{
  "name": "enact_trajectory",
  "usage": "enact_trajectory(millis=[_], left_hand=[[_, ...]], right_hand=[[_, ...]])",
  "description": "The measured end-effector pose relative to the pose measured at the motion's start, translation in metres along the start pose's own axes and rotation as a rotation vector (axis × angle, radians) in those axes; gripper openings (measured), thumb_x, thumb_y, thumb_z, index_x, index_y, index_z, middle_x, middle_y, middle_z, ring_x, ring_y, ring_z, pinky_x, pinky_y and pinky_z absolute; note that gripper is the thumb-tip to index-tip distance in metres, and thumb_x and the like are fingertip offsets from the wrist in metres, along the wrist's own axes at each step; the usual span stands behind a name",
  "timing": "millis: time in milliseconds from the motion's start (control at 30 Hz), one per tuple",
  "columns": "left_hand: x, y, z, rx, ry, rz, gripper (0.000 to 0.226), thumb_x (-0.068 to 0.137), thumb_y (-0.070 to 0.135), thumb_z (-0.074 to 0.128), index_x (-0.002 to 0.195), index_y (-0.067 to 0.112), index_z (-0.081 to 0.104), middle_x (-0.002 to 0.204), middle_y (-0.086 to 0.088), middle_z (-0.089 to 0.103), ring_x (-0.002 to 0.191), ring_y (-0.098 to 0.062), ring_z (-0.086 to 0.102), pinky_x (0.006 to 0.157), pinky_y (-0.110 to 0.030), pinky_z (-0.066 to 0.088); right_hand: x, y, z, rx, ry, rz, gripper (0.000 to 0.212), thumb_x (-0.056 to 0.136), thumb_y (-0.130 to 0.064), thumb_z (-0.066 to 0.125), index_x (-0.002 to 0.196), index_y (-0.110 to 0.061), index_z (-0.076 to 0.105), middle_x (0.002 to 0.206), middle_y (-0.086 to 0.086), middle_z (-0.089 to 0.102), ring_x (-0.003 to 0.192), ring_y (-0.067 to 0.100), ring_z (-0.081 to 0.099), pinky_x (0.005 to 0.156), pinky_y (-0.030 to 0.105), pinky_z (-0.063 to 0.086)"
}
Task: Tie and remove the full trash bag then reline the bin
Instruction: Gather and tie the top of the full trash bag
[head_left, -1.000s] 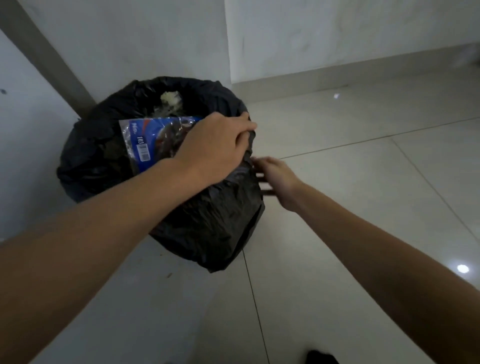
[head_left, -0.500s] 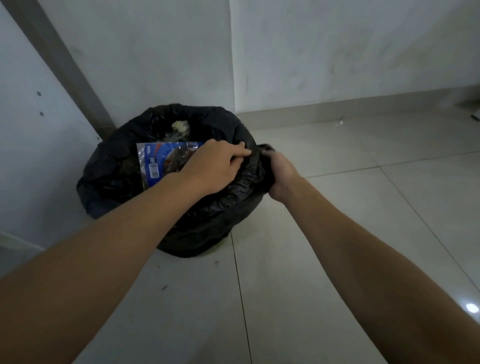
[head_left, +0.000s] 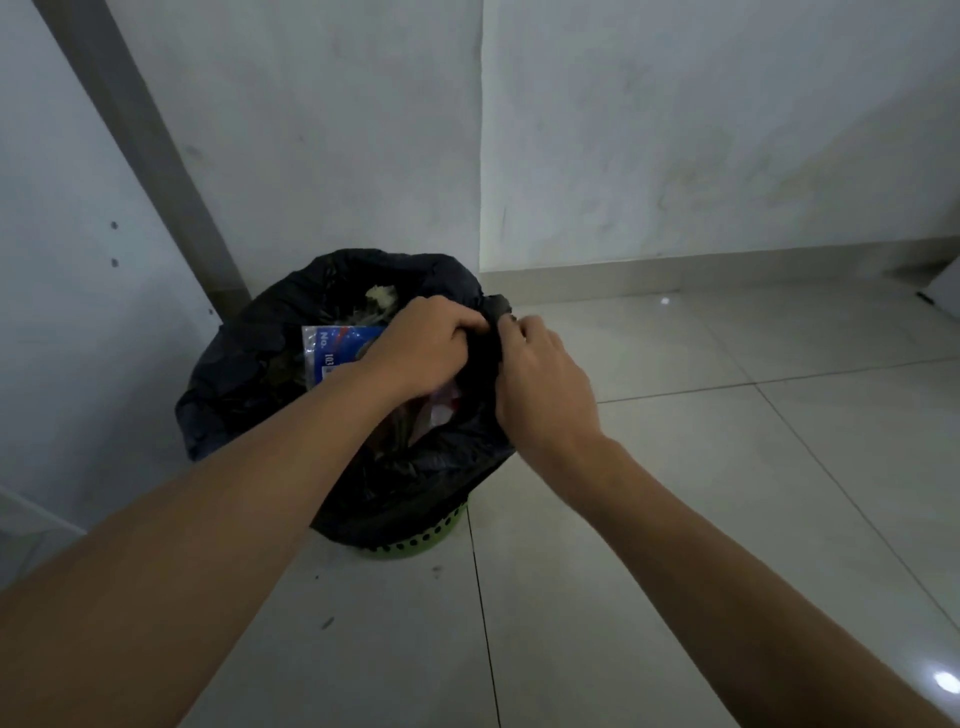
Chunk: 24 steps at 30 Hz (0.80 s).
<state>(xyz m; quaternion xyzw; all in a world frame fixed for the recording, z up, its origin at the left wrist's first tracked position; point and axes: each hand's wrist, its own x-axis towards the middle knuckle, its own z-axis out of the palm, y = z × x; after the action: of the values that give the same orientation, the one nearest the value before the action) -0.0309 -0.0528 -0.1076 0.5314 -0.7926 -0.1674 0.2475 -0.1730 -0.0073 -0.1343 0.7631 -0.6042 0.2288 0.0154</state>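
- Head view: within the last second our right hand (head_left: 540, 374) has come up from beside the trash bag (head_left: 244, 384) to its right rim. It now meets our left hand (head_left: 423, 348), and both sets of fingers curl round one bunch of black plastic.
- We judge the gathering has begun; the mouth gapes, with no knot yet.
- The bag sits in the green bin (head_left: 415, 545) on the floor by the wall corner.
- A blue packet (head_left: 337, 345) lies high in the mouth and may hinder closing.
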Motion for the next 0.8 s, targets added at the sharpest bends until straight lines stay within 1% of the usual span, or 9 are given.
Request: enact_trajectory(millis=[133, 233, 267, 333, 400, 467, 667, 733, 800], left_hand=[[0.008, 0.001, 0.000, 0.239, 0.181, 0.104, 0.023, 0.084, 0.007, 0.053, 0.082, 0.018, 0.074, 0.085, 0.002, 0.073, 0.085, -0.023, 0.061, 0.081, -0.037, 0.047], [0.019, 0.001, -0.007, 0.327, 0.233, 0.239, 0.030, 0.082, -0.002, 0.050, 0.089, 0.020, 0.070, 0.094, 0.004, 0.069, 0.094, -0.025, 0.058, 0.085, -0.041, 0.044], [0.027, 0.001, -0.009, 0.380, 0.169, 0.292, 0.041, 0.082, -0.006, 0.048, 0.103, 0.021, 0.070, 0.108, 0.003, 0.068, 0.105, -0.026, 0.056, 0.089, -0.040, 0.044], [0.047, 0.005, -0.015, 0.591, -0.148, 0.418, 0.061, 0.085, -0.008, 0.047, 0.132, 0.028, 0.058, 0.140, 0.006, 0.053, 0.130, -0.022, 0.044, 0.100, -0.041, 0.040], [0.064, 0.009, -0.018, 0.819, -0.475, 0.524, 0.060, 0.091, 0.004, 0.049, 0.141, 0.037, 0.050, 0.151, 0.010, 0.044, 0.138, -0.018, 0.039, 0.106, -0.041, 0.038], [0.077, 0.010, -0.021, 0.848, -0.600, 0.513, 0.054, 0.092, 0.014, 0.048, 0.139, 0.041, 0.052, 0.146, 0.011, 0.051, 0.133, -0.017, 0.048, 0.105, -0.041, 0.040], [0.093, -0.001, -0.046, 0.710, -0.506, 0.588, 0.024, 0.093, 0.030, 0.058, 0.113, 0.033, 0.071, 0.116, 0.008, 0.071, 0.111, -0.016, 0.063, 0.095, -0.039, 0.048], [0.092, -0.006, -0.052, 0.690, -0.462, 0.628, 0.012, 0.090, 0.030, 0.058, 0.096, 0.025, 0.068, 0.106, 0.006, 0.069, 0.107, -0.018, 0.061, 0.090, -0.040, 0.048], [0.085, -0.012, -0.057, 0.680, -0.421, 0.654, 0.008, 0.087, 0.030, 0.055, 0.083, 0.023, 0.054, 0.100, 0.004, 0.064, 0.109, -0.019, 0.057, 0.088, -0.040, 0.047]], right_hand=[[-0.022, -0.010, -0.002, -0.022, -0.078, -0.109, 0.045, 0.090, -0.012, 0.048, 0.134, -0.007, 0.045, 0.123, 0.010, 0.051, 0.104, 0.027, 0.046, 0.081, 0.034, 0.049], [-0.030, -0.008, -0.001, -0.109, -0.153, -0.152, 0.048, 0.092, -0.021, 0.047, 0.139, -0.012, 0.043, 0.134, 0.007, 0.044, 0.106, 0.025, 0.044, 0.086, 0.037, 0.048], [-0.031, -0.008, 0.000, -0.130, -0.175, -0.153, 0.051, 0.091, -0.025, 0.050, 0.140, -0.013, 0.042, 0.139, 0.007, 0.041, 0.107, 0.026, 0.045, 0.085, 0.037, 0.047], [-0.032, -0.011, 0.001, -0.163, -0.217, -0.145, 0.057, 0.089, -0.031, 0.055, 0.141, -0.015, 0.041, 0.144, 0.007, 0.035, 0.109, 0.027, 0.046, 0.084, 0.037, 0.046], [-0.033, -0.013, 0.003, -0.172, -0.236, -0.135, 0.060, 0.087, -0.031, 0.057, 0.142, -0.015, 0.039, 0.147, 0.008, 0.031, 0.109, 0.028, 0.046, 0.083, 0.036, 0.043], [-0.032, -0.012, 0.004, -0.164, -0.239, -0.130, 0.063, 0.085, -0.030, 0.058, 0.143, -0.016, 0.037, 0.149, 0.008, 0.029, 0.108, 0.028, 0.045, 0.082, 0.035, 0.040], [-0.032, -0.009, 0.003, -0.127, -0.256, -0.133, 0.077, 0.082, -0.033, 0.063, 0.148, -0.014, 0.029, 0.152, 0.007, 0.025, 0.109, 0.028, 0.045, 0.084, 0.037, 0.041], [-0.030, -0.008, 0.003, -0.120, -0.263, -0.136, 0.080, 0.083, -0.034, 0.063, 0.150, -0.014, 0.025, 0.153, 0.006, 0.024, 0.110, 0.028, 0.045, 0.085, 0.038, 0.042], [-0.029, -0.007, 0.003, -0.114, -0.268, -0.128, 0.079, 0.083, -0.035, 0.063, 0.150, -0.014, 0.026, 0.151, 0.005, 0.026, 0.108, 0.028, 0.046, 0.084, 0.038, 0.043]])
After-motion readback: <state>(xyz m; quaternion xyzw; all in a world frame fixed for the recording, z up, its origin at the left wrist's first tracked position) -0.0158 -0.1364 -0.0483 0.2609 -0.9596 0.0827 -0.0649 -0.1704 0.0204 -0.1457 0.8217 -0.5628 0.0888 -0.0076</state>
